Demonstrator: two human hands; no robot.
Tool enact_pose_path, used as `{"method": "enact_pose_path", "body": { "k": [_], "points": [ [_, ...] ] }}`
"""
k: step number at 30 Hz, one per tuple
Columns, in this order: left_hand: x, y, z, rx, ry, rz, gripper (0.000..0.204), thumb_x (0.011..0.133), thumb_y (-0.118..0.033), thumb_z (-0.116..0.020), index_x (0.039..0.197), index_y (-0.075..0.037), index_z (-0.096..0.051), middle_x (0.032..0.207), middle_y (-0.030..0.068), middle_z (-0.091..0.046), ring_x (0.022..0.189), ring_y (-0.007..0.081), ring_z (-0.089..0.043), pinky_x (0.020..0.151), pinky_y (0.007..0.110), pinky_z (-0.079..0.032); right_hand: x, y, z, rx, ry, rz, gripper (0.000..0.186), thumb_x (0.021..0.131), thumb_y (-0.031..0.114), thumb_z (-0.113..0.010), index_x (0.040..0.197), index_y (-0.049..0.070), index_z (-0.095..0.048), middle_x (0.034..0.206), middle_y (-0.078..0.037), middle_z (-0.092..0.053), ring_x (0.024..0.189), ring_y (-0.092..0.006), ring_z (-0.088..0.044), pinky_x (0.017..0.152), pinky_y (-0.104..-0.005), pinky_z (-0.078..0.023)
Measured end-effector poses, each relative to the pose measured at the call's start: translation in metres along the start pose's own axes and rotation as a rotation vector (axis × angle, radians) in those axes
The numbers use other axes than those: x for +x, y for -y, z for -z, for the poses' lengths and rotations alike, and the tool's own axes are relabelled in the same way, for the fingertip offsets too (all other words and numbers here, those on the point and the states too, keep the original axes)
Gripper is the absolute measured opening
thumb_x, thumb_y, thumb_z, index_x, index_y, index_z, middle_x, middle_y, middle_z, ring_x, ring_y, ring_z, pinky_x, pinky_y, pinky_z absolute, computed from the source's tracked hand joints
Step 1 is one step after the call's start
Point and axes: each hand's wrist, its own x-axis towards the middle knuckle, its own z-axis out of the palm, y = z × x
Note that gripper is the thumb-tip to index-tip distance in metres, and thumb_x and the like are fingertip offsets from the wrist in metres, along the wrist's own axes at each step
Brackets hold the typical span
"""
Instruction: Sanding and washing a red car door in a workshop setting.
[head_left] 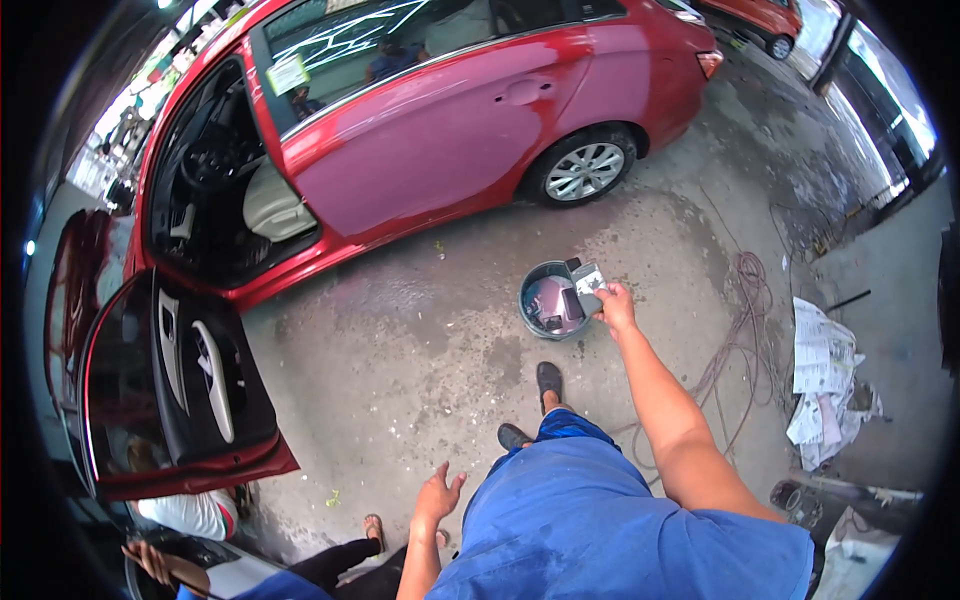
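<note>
Over the right rim of a dark bucket (524, 312), my right hand (617, 308) grips a flat grey rectangular piece (588, 279) that looks like folded sandpaper. Cloudy pinkish liquid (545, 295) fills part of the bucket, and a dark block (572, 304) leans inside it. Another small dark piece (573, 264) shows at the rim, beside the grey one. My left hand (436, 497) hangs low at my side with its fingers apart, holding nothing. Beyond the bucket stands a red car; its rear door (400, 150) carries a large dull pink patch.
The car's front door (190, 390) stands wide at the left. Near the lower left are other people, with one hand (150, 563) and a sandalled foot (374, 530) visible. A reddish hose (745, 330) coils at right, beside newspaper sheets (825, 365). An orange-red vehicle (770, 18) stands behind.
</note>
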Motion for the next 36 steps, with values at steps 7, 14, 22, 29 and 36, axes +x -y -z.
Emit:
{"method": "enact_pose_path", "body": {
  "k": [7,14,22,29,36],
  "points": [
    [0.065,-0.073,0.042,-0.149,0.004,-0.097,0.069,0.099,-0.049,-0.063,0.148,-0.002,-0.051,0.128,0.0275,-0.067,0.115,0.0372,-0.069,0.100,0.044,-0.054,0.001,0.009,0.028,0.271,0.110,-0.045,0.021,0.096,0.015,-0.066,0.114,0.007,-0.057,0.104,-0.010,-0.069,0.089,-0.0216,-0.070,0.074,-0.0384,-0.059],
    [0.169,-0.238,0.057,-0.834,0.207,-0.181,0.049,0.107,-0.042,-0.055,0.137,-0.004,-0.058,0.113,0.0124,-0.072,0.098,0.0210,-0.071,0.083,0.035,-0.058,0.042,0.037,-0.010,0.482,0.287,-0.073,0.021,0.095,0.016,-0.070,0.110,0.009,-0.057,0.106,-0.008,-0.068,0.090,-0.0200,-0.070,0.073,-0.0372,-0.060],
    [0.272,-0.388,0.062,-0.980,0.432,-0.165,0.025,0.104,-0.028,-0.063,0.109,-0.005,-0.056,0.094,0.0116,-0.071,0.075,0.0209,-0.072,0.066,0.035,-0.060,0.058,0.020,-0.060,0.332,0.103,-0.018,0.017,0.093,0.019,-0.072,0.103,0.010,-0.062,0.100,-0.003,-0.067,0.094,-0.0168,-0.065,0.072,-0.0342,-0.051],
    [0.379,-0.367,0.064,-0.593,0.976,-0.157,0.018,0.099,-0.019,-0.070,0.103,-0.006,-0.059,0.079,0.0074,-0.069,0.064,0.0198,-0.072,0.057,0.034,-0.061,0.060,-0.009,-0.043,0.874,0.456,-0.210,0.049,0.106,0.030,-0.053,0.146,0.002,-0.047,0.143,-0.020,-0.060,0.123,-0.0317,-0.064,0.102,-0.0473,-0.052],
    [0.483,-0.289,0.020,-0.247,0.919,0.045,0.028,0.103,-0.030,-0.065,0.111,-0.003,-0.061,0.093,0.0103,-0.073,0.068,0.0184,-0.071,0.062,0.033,-0.061,0.101,-0.127,-0.109,1.073,0.169,-0.352,0.042,0.107,0.022,-0.054,0.141,-0.001,-0.048,0.134,-0.022,-0.065,0.117,-0.0333,-0.068,0.093,-0.0466,-0.058]
  ]
}}
